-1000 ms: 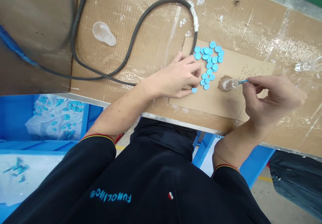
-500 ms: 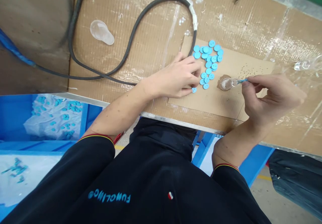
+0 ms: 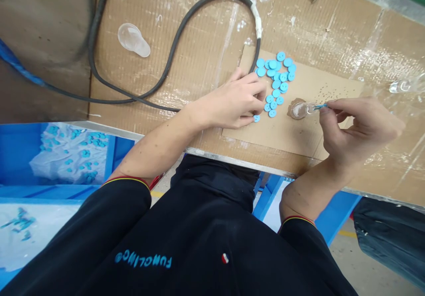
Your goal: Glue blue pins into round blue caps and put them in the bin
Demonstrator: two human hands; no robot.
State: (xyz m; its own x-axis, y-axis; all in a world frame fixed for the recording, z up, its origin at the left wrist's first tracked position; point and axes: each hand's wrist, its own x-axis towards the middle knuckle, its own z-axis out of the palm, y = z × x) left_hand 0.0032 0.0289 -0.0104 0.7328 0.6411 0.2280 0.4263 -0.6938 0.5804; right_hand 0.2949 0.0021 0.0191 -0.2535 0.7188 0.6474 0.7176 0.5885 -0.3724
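Note:
My left hand [image 3: 239, 103] lies palm down at the left part of a loose cardboard sheet [image 3: 282, 132]. Its thumb and forefinger close on a small blue button [image 3: 256, 118] at the fingertips. Just beyond those fingers, many round blue buttons [image 3: 276, 84] are scattered, some overlapping. My right hand [image 3: 358, 125] pinches a thin blue piece [image 3: 320, 107] with narrow prongs; its exact kind is too small to tell. The piece's tip is at the narrow mouth of a clear plastic bottle [image 3: 300, 110] with whitish contents, standing in a brown stain.
A black cable [image 3: 172, 52] loops over the cardboard-covered table [image 3: 195, 65]. A clear plastic bottle-shaped piece [image 3: 133, 40] lies inside the loop, and another clear item [image 3: 400, 86] is far right. Blue bins [image 3: 114, 154] with more blue pieces stand below the table's edge at left.
The view has shifted very slightly. Both hands keep their places, and the blue piece stays at the bottle's mouth.

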